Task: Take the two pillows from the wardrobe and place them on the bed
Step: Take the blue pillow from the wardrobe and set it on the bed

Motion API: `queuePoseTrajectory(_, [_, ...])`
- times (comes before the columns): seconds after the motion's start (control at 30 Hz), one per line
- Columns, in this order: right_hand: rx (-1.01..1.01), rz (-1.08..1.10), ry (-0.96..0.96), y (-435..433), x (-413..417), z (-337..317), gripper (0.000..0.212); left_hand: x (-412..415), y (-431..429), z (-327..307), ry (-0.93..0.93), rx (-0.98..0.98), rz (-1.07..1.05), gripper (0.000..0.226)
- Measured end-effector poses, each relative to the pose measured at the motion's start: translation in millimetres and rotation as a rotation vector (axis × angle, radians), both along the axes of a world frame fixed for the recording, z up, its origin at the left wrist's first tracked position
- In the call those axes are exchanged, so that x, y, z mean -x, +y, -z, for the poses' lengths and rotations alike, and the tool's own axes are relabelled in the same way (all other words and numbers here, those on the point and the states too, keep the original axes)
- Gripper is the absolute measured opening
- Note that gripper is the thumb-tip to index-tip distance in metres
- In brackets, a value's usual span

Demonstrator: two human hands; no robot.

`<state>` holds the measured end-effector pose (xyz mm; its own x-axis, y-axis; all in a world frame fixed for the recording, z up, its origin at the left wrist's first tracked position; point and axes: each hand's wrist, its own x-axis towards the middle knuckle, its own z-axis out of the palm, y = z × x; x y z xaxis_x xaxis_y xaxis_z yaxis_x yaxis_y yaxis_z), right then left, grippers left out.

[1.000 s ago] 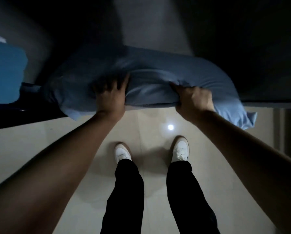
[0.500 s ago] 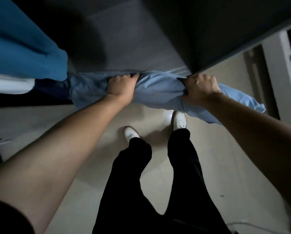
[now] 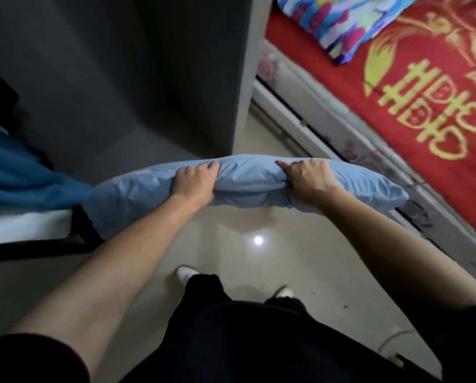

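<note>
We hold one pillow (image 3: 247, 186) in the air over the floor (image 3: 300, 244), two hands gripping it: left hand (image 3: 195, 183), right hand (image 3: 308, 181), fingers clenched into fabric. One bed (image 3: 397, 106) lies right.

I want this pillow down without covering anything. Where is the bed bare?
Free: the red bedspread with gold motifs, between the near bed edge and the floral quilt. Crowded: the top corner, under that quilt. Both hands, left and right, hold the pillow.
</note>
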<state>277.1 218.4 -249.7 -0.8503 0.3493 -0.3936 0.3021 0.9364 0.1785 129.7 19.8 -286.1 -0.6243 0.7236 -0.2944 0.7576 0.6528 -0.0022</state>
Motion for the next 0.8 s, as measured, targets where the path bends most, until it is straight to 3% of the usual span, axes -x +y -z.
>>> queuePoseTrajectory(0.17, [-0.063,0.063,0.134,87,-66,-62,0.061,-58,84,-65,0.057,-0.128,0.087,0.057])
queuePoseTrajectory(0.43, [-0.212,0.079,0.289,214,-159,-116,0.056,-134,213,-119,0.161,-0.272,0.147,0.048])
queuePoseTrajectory(0.63, [-0.254,0.137,0.376,289,-156,-145,0.049,-115,296,-141,0.180,-0.366,0.228,0.069])
queuePoseTrajectory(0.8, [-0.283,0.203,0.411,333,-109,-157,0.044,-60,352,-145,0.223,-0.472,0.306,0.056])
